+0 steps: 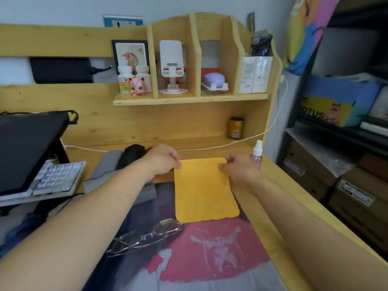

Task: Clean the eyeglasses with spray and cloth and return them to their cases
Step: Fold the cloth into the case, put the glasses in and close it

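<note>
Thin-rimmed eyeglasses (147, 238) lie folded below the orange cloth (204, 190), both hands' fingers (176, 164) pinching its corners.

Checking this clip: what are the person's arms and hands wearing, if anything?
Both forearms are bare as far as the frame shows: no sleeves, gloves, watch or bracelet in view. The left hand and right hand show no rings that can be made out. Upper arms are out of view.

Orange cloth (204, 189), pink spray bottle (257, 156)
</note>
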A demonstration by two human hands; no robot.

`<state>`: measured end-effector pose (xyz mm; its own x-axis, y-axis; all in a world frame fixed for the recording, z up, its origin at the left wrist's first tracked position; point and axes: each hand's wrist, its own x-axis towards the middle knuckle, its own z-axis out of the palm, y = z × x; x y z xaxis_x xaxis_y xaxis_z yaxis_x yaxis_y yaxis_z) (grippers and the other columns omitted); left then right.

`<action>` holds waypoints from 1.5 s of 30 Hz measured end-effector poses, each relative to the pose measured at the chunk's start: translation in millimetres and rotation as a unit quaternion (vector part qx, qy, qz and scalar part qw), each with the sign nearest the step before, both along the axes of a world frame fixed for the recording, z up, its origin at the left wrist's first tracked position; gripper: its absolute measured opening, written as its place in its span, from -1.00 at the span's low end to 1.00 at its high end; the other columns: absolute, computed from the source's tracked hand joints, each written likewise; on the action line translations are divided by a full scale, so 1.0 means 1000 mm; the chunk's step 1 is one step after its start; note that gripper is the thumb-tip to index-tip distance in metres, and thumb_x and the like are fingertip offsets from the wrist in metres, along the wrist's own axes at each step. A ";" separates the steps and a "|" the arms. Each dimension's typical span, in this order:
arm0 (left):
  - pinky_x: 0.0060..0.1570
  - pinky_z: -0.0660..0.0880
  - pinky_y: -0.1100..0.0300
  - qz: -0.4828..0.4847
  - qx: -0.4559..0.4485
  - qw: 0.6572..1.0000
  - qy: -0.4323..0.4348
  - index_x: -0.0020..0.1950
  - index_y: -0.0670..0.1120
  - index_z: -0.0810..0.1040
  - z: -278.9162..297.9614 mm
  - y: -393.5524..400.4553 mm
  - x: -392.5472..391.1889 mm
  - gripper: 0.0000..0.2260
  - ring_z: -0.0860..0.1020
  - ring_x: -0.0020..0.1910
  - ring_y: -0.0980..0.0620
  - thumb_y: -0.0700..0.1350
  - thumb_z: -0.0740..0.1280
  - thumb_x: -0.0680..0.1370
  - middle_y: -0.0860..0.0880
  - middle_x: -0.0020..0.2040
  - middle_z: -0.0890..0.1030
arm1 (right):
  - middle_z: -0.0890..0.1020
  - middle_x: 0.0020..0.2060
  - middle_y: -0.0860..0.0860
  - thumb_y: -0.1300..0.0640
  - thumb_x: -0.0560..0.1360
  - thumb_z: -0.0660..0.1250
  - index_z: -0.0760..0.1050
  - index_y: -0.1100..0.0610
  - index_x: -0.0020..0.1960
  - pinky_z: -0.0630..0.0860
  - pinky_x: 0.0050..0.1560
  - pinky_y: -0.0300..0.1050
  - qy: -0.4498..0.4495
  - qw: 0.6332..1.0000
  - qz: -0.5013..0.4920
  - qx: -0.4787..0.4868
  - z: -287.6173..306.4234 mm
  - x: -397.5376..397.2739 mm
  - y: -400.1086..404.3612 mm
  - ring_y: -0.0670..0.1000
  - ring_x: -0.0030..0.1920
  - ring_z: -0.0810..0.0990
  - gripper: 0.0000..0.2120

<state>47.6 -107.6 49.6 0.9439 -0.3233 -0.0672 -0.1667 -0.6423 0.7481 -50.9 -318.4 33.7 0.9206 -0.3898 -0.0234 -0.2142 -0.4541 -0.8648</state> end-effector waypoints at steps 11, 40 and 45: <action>-0.12 0.44 0.23 -0.110 0.008 0.992 -0.054 -0.18 0.05 0.73 0.007 0.037 -0.040 -0.95 0.56 -0.19 0.04 -0.08 0.56 0.46 0.07 -0.20 0.68 | 0.67 -0.14 -0.04 0.31 0.50 0.43 0.61 0.08 -0.13 0.48 -0.11 -0.33 -0.101 0.985 0.097 -0.099 -0.006 -0.033 -0.009 -0.13 -0.11 0.61 -0.86; 0.24 0.48 0.03 -0.157 0.281 0.942 -0.097 0.21 0.07 0.59 -0.012 0.003 -0.045 -0.77 0.54 0.13 0.01 0.12 0.35 0.60 0.07 0.16 0.59 | 0.61 0.18 -0.06 0.10 0.64 0.22 0.59 0.03 0.27 0.46 0.18 -0.12 0.003 0.944 0.163 -0.287 -0.016 -0.028 -0.010 -0.01 0.21 0.54 -0.73; -0.19 0.42 0.19 -0.202 0.304 0.930 -0.044 0.02 0.02 0.59 -0.004 -0.001 -0.038 -0.83 0.51 -0.10 0.06 0.07 0.46 0.54 0.03 -0.03 0.58 | 0.54 -0.09 -0.15 0.02 0.57 0.38 0.58 -0.02 0.13 0.43 -0.10 -0.20 0.058 0.921 0.213 -0.320 -0.013 -0.015 -0.008 -0.08 -0.05 0.52 -0.85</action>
<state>9.7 -108.4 45.7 0.7645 -0.5799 -0.2815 -0.5292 -0.8140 0.2395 -66.1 -326.0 21.1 0.9991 0.0375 -0.0221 0.0266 -0.9278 -0.3723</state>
